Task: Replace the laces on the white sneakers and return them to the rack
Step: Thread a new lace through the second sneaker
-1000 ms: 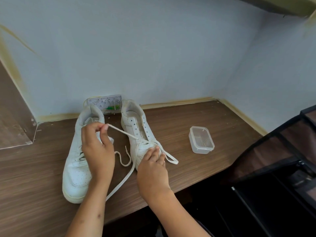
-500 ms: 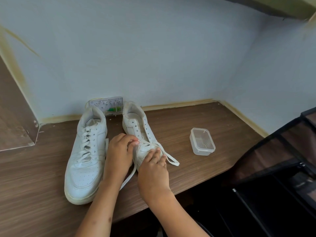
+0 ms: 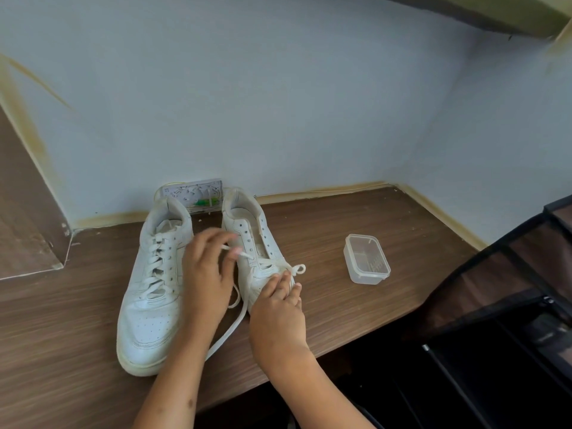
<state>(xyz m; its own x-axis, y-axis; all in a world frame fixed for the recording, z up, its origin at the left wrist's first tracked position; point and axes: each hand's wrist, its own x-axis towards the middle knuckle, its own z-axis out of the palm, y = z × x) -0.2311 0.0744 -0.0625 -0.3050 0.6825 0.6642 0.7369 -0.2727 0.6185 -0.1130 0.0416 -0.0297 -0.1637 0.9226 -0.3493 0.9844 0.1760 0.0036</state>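
White leather sneakers stand side by side on the brown counter [image 3: 356, 212]. The left sneaker [image 3: 154, 286], just beside the left hand [image 3: 205, 274] on its outer side, looks fully laced. The right sneaker [image 3: 253, 243] is only laced at its lowest holes; the upper holes are bare. The left hand pinches the end of the lace [image 3: 244, 254] near an eyelet, its fingers a little blurred. The right hand [image 3: 278, 314] rests with straight fingers on the toe of this sneaker and steadies it. A loose part of the lace hangs between both hands toward the counter edge. I judge about half is done: the remaining eyelets, then the rack [image 3: 501, 305], well to the right of the right hand.
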